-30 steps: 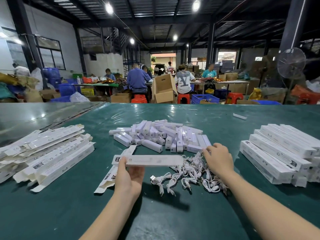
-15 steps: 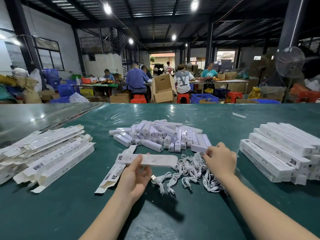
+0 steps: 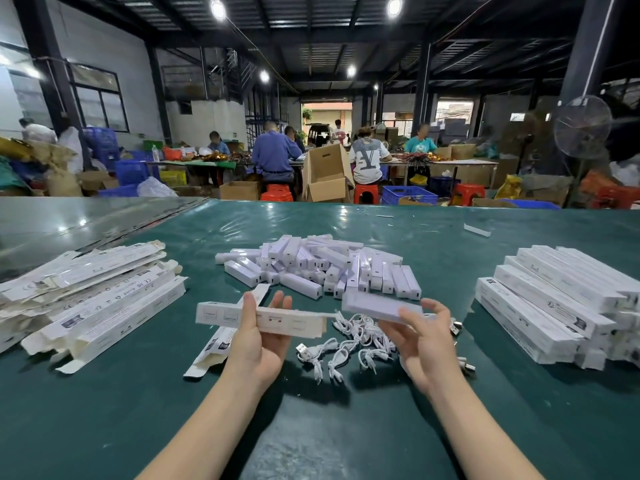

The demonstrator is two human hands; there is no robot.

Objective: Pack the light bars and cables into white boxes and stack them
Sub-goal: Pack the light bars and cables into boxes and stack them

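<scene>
Light bar (image 3: 375,306) right, box (image 3: 221,314) left, cables (image 3: 346,351) seemingly beneath

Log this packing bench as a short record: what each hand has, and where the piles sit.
left-hand grip: holds a white box level above the table
right-hand grip: holds one light bar, its end near the box's right end
loose light bars: heap at table centre
cables: tangled pile under the hands
flat boxes: stack at left
closed boxes: stack at right
table: green cover
</scene>
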